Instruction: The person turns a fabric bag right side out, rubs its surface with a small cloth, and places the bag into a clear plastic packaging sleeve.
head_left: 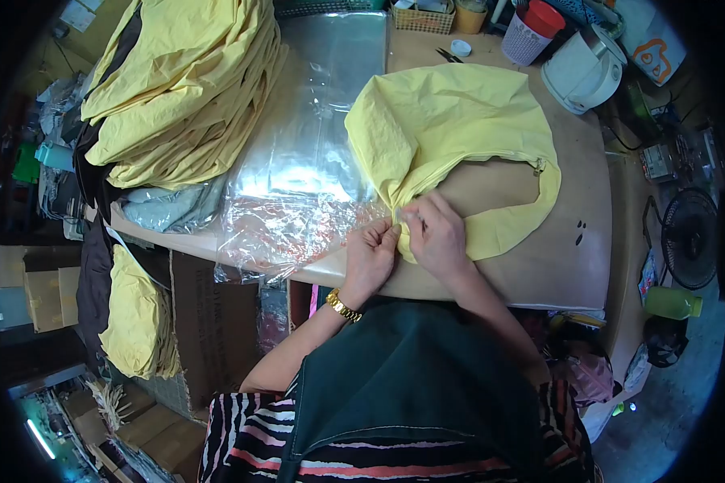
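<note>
The yellow bag [467, 105] is laid on the table [540, 283], between one and two o'clock. Its gathered edge, at the bag's seven o'clock, is pinched by the left hand [372, 251] and right hand [437, 235]. Light, soft handling is supposed; the thick seam is probably the surest hold.

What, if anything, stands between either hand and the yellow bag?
Nothing visible: the left hand and right hand are both at a gathered part of the yellow bag. The clear plastic lies to the left and does not cover that spot.
</note>
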`<state>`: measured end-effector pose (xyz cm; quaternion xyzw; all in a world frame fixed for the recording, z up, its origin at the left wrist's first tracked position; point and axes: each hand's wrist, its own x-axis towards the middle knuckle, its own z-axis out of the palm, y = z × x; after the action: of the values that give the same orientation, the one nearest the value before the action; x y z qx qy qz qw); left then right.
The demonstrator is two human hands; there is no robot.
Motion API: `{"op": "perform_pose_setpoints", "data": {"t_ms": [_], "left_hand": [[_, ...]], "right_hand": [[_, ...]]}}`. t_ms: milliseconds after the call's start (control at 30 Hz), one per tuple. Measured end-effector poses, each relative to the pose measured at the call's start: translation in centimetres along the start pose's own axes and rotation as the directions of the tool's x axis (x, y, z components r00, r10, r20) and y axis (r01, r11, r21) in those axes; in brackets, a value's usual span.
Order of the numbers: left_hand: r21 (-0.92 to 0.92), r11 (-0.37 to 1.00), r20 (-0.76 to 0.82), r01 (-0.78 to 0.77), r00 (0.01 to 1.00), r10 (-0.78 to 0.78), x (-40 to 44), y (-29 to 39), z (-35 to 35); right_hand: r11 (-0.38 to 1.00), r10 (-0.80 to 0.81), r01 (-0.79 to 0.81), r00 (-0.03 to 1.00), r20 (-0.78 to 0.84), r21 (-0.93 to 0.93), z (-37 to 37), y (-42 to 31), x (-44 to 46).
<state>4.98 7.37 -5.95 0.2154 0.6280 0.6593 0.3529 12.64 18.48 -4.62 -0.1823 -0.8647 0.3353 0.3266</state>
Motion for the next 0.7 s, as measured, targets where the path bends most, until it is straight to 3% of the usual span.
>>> {"op": "perform_pose_setpoints", "data": {"t_ms": [133, 200, 300, 433, 533, 700], "left_hand": [[0.199, 0.980, 0.056, 0.019, 0.998, -0.031, -0.1, -0.3, -0.7], [0.020, 0.999, 0.017, 0.026, 1.000, -0.026, -0.4, 0.3, -0.4], [-0.059, 0.998, 0.025, 0.026, 0.999, -0.025, -0.1, 0.5, -0.1], [-0.026, 1.000, 0.041, 0.006, 0.999, -0.005, -0.2, -0.7, -0.6], [0.010, 0.997, 0.046, 0.071, 0.996, -0.072, -0.3, -0.1, -0.7], [-0.106, 0.994, 0.037, 0.036, 0.999, -0.032, -0.5, -0.3, -0.4]], "right_hand": [[1.000, -0.004, 0.004, 1.000, 0.002, -0.019, 0.2, -0.4, 0.4], [1.000, -0.025, 0.025, 1.000, 0.015, 0.002, -0.4, -1.6, -1.4], [1.000, 0.030, -0.030, 0.998, 0.047, -0.003, -0.4, -0.8, -0.1], [0.999, 0.006, -0.005, 1.000, 0.010, -0.043, 0.3, -0.4, 0.5], [0.999, -0.047, 0.047, 0.998, 0.031, -0.017, -0.4, -1.3, -0.5], [0.999, -0.019, 0.020, 0.999, 0.040, -0.037, 0.5, -0.6, 1.4]]}}
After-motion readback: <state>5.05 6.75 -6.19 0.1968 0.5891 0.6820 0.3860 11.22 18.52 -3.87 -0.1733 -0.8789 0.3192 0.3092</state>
